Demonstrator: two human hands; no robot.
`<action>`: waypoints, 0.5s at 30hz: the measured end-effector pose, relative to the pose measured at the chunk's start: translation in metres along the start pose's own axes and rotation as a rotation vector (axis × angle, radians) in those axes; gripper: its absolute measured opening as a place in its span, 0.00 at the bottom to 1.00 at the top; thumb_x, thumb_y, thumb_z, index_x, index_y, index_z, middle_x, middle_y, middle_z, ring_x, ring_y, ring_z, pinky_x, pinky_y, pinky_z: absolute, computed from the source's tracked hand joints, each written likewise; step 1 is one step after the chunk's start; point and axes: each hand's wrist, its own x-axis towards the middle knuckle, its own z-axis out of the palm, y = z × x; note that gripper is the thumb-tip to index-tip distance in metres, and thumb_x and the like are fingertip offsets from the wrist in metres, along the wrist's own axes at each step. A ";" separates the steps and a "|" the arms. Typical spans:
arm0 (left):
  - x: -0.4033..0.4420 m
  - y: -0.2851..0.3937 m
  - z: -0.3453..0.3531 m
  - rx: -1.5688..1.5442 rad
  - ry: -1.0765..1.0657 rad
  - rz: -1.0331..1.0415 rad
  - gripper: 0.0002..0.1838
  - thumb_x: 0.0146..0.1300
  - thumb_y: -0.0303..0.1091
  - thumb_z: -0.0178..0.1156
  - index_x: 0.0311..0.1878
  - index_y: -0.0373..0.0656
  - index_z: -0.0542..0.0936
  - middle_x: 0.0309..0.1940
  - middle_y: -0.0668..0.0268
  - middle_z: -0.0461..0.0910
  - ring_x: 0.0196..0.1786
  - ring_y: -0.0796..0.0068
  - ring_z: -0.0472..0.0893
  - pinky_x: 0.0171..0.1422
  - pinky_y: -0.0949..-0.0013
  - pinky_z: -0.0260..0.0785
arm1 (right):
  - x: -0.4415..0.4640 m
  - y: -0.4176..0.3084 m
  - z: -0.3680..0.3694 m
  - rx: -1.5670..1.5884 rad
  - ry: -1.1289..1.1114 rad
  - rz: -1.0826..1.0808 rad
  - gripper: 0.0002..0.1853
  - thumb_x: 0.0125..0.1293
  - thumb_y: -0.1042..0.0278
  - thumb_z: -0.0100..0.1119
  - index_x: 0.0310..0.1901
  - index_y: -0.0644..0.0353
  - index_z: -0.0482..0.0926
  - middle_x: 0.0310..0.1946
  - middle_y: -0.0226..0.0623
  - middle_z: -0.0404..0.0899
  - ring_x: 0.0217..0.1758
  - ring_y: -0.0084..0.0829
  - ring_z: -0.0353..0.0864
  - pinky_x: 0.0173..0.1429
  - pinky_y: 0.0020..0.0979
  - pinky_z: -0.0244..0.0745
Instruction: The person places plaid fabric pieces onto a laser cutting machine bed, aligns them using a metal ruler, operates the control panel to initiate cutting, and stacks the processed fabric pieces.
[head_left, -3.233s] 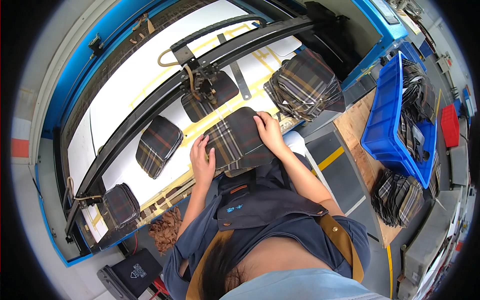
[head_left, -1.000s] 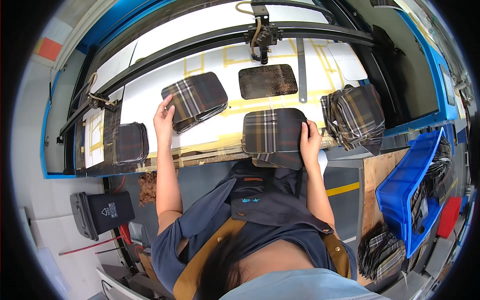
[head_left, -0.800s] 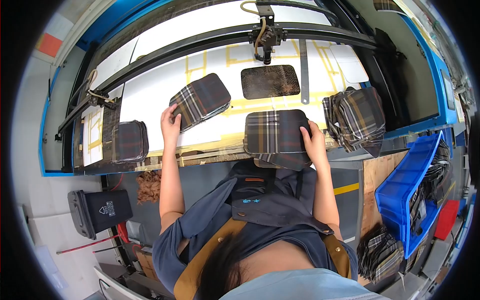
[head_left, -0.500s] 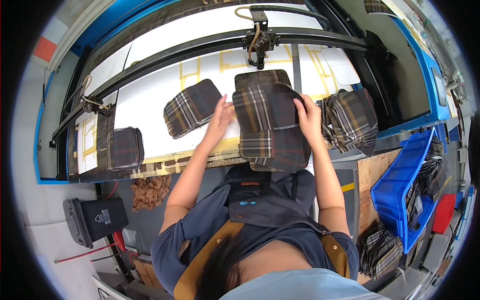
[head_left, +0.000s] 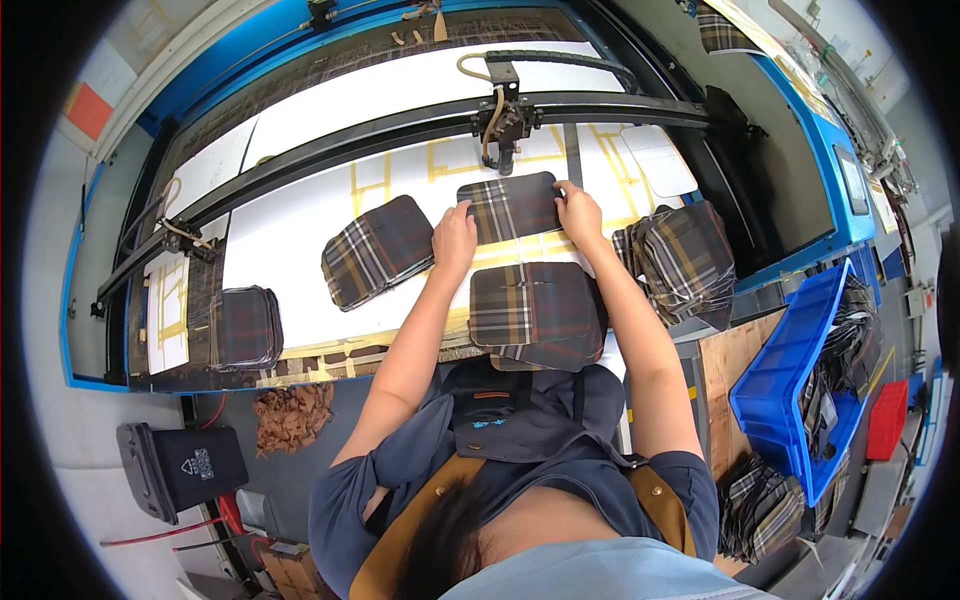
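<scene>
A dark plaid fabric panel [head_left: 512, 208] with rounded corners lies on the white bed, just below the machine head [head_left: 507, 125]. My left hand [head_left: 455, 238] grips its left edge with closed fingers. On the opposite edge, my right hand [head_left: 579, 214] pinches it near the upper right corner. Between my forearms, at the bed's front edge, sits a stack of similar plaid panels [head_left: 535, 308]. Left of my left hand is another plaid stack [head_left: 377, 252]. A thicker, untidy plaid pile [head_left: 685, 258] is beside my right forearm.
A black gantry rail [head_left: 380, 127] crosses above the white bed [head_left: 285, 240]. One more plaid stack [head_left: 247, 328] sits at the bed's front left. On the floor side are a blue crate [head_left: 770, 400] with fabric, a black bin [head_left: 190, 465] and crumpled brown paper [head_left: 290, 415].
The plaid panel has gone from above the front stack to flat on the bed beneath the machine head. My left hand, free before, now grips its left edge.
</scene>
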 end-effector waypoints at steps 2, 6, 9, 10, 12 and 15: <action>0.000 0.003 -0.003 -0.009 -0.019 -0.039 0.14 0.67 0.30 0.59 0.55 0.41 0.81 0.43 0.51 0.81 0.44 0.47 0.83 0.48 0.51 0.77 | -0.002 0.000 0.001 -0.008 -0.001 -0.011 0.12 0.63 0.72 0.63 0.49 0.56 0.81 0.38 0.47 0.86 0.42 0.49 0.85 0.45 0.45 0.79; -0.001 0.008 -0.006 0.001 -0.043 -0.088 0.13 0.68 0.31 0.59 0.54 0.41 0.81 0.43 0.52 0.80 0.45 0.47 0.82 0.49 0.52 0.75 | -0.006 -0.002 0.000 -0.020 0.030 -0.032 0.10 0.64 0.73 0.62 0.47 0.57 0.82 0.41 0.48 0.85 0.43 0.49 0.85 0.47 0.44 0.79; -0.003 0.011 -0.006 0.069 -0.014 -0.055 0.14 0.68 0.30 0.60 0.55 0.42 0.81 0.45 0.55 0.79 0.48 0.51 0.81 0.49 0.53 0.75 | -0.006 -0.001 0.000 -0.042 0.037 -0.041 0.09 0.64 0.73 0.62 0.46 0.58 0.82 0.41 0.47 0.84 0.43 0.50 0.84 0.47 0.44 0.79; -0.004 0.012 -0.006 0.097 0.006 -0.035 0.14 0.68 0.30 0.60 0.55 0.43 0.81 0.45 0.56 0.79 0.49 0.53 0.81 0.49 0.54 0.75 | -0.006 -0.001 -0.001 -0.061 0.036 -0.041 0.09 0.64 0.72 0.62 0.46 0.58 0.82 0.40 0.47 0.83 0.43 0.51 0.83 0.47 0.45 0.79; -0.005 0.018 -0.009 0.138 0.092 0.038 0.15 0.67 0.29 0.60 0.57 0.44 0.81 0.49 0.57 0.78 0.55 0.54 0.78 0.56 0.54 0.73 | -0.010 -0.003 -0.007 -0.137 0.034 -0.011 0.09 0.64 0.70 0.62 0.45 0.60 0.82 0.40 0.48 0.81 0.43 0.52 0.82 0.47 0.45 0.80; -0.007 0.023 -0.009 0.100 0.163 0.265 0.15 0.66 0.29 0.61 0.56 0.43 0.82 0.53 0.56 0.78 0.59 0.52 0.76 0.63 0.51 0.69 | -0.017 -0.007 -0.022 -0.301 0.004 0.058 0.10 0.63 0.67 0.63 0.42 0.64 0.82 0.41 0.51 0.78 0.45 0.53 0.81 0.47 0.46 0.81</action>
